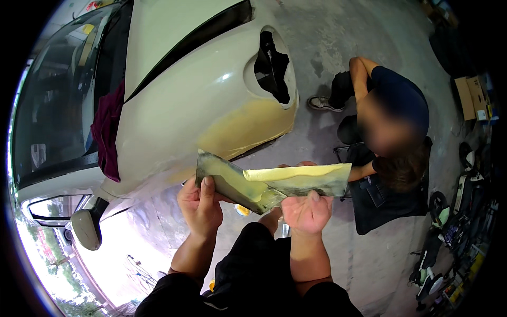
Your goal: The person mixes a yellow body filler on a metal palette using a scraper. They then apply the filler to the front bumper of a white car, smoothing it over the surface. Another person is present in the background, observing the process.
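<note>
Between my hands are two thin, smeared plates of the kind used to spread body filler, meeting at an angle. My left hand (202,207) grips the left filler spreader (215,171), thumb on its face. My right hand (308,212) holds the right filler spreader (330,186) from below, with some fingers behind it. A thick ridge of pale yellow filler (296,172) lies along its upper edge, and thinner smears coat both plates. Beyond them stands a pale car with a yellowish patch (245,121) on its front corner, below the empty headlight opening (272,68).
A person (398,111) in a dark top crouches at the right beside a black low seat or mat (369,216). A maroon cloth (108,132) hangs on the car near its mirror (85,230). Cardboard boxes (472,98) and scooters (454,222) line the right side.
</note>
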Demonstrator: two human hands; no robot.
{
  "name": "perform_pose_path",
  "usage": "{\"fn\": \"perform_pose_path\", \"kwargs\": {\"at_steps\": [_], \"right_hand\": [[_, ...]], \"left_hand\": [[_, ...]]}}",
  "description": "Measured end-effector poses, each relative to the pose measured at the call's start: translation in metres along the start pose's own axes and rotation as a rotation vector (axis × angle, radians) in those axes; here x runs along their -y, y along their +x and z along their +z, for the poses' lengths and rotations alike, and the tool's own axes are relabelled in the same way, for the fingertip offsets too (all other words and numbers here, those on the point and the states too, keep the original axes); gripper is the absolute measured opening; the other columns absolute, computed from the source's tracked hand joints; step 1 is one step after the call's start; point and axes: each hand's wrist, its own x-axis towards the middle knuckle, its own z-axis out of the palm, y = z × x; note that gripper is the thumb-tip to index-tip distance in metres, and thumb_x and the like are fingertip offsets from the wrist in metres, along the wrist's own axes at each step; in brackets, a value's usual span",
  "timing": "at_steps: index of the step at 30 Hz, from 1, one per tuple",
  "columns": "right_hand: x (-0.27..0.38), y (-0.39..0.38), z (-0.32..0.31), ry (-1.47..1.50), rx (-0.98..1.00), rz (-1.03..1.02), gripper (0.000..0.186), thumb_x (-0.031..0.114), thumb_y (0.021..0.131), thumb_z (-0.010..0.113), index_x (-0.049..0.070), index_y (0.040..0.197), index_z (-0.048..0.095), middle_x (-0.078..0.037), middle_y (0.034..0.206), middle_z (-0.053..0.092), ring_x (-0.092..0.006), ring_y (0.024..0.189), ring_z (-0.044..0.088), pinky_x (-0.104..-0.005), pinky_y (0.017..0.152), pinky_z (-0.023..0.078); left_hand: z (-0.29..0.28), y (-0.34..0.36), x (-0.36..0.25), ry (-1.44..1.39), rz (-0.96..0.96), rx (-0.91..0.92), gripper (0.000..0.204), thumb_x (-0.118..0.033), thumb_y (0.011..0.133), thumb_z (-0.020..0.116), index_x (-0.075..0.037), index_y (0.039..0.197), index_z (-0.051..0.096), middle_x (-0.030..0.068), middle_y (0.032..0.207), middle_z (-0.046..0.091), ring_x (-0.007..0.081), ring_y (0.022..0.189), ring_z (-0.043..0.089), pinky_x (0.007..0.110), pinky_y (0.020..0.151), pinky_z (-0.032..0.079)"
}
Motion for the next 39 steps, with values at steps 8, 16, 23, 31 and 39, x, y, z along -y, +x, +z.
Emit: {"fn": "perform_pose_path", "kwargs": {"at_steps": [8,16,23,31,39], "right_hand": [[0.049,0.0,0.004,-0.587,0.334,0.411,0.051,0.003,0.083,0.048,-0.012,0.132,0.049,-0.021,0.141,0.044,-0.0328,0.13,0.044,-0.0387,0.11,0.03],[0.062,-0.032,-0.018,-0.563,-0.335,0.473,0.049,0.0,0.088,0.043,0.001,0.137,0.051,-0.005,0.105,0.06,-0.0103,0.087,0.052,-0.0227,0.077,0.041],[0.054,-0.049,-0.034,0.016,-0.234,0.431,0.035,-0.002,0.09,0.046,0.001,0.123,0.056,-0.007,0.114,0.06,-0.0159,0.101,0.056,-0.029,0.087,0.045],[0.092,-0.01,-0.005,0.001,-0.394,0.272,0.041,-0.001,0.091,0.045,-0.001,0.132,0.051,-0.009,0.124,0.058,-0.0168,0.115,0.053,-0.03,0.097,0.04],[0.12,0.008,-0.042,0.047,-0.382,0.114,0.046,0.002,0.091,0.042,-0.001,0.137,0.043,-0.013,0.14,0.047,-0.0308,0.132,0.043,-0.051,0.112,0.03]], "left_hand": [[0.027,-0.002,-0.023,0.095,0.228,0.012,0.024,-0.018,0.1,0.054,0.006,0.104,0.058,0.0115,0.089,0.066,0.0152,0.072,0.063,0.025,0.06,0.052],[0.033,0.0,-0.009,0.502,0.891,0.064,0.019,-0.011,0.094,0.057,0.006,0.088,0.062,0.0165,0.079,0.068,0.0246,0.068,0.069,0.034,0.063,0.057],[0.051,-0.018,0.003,0.79,1.044,0.493,0.016,0.005,0.077,0.07,0.003,0.091,0.064,0.0181,0.089,0.069,0.0361,0.086,0.071,0.044,0.077,0.06],[0.054,-0.018,0.025,1.046,1.01,0.533,0.024,0.012,0.075,0.063,0.005,0.097,0.067,0.0181,0.092,0.07,0.0352,0.089,0.071,0.041,0.077,0.06],[0.038,-0.026,0.051,1.148,0.636,0.224,0.025,0.01,0.076,0.06,0.005,0.098,0.068,0.02,0.091,0.071,0.0343,0.081,0.071,0.034,0.073,0.057]]}}
